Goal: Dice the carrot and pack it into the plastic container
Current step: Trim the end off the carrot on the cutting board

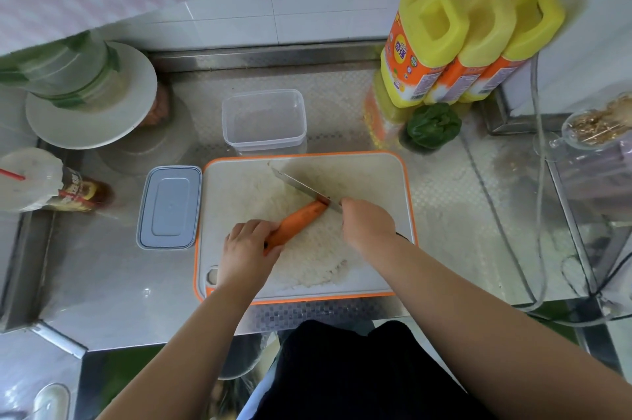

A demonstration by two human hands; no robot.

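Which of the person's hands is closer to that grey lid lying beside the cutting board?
Left. The left hand grips the carrot near the board's lid-side edge, just right of the lid. The right hand, holding the knife, sits farther across the cutting board.

The person is showing two bare forearms with no sleeves reaching the wrists. The left hand (247,250) and right hand (367,223) are wearing no gloves, rings or watches. At six o'clock, dark black clothing is covering the torso.
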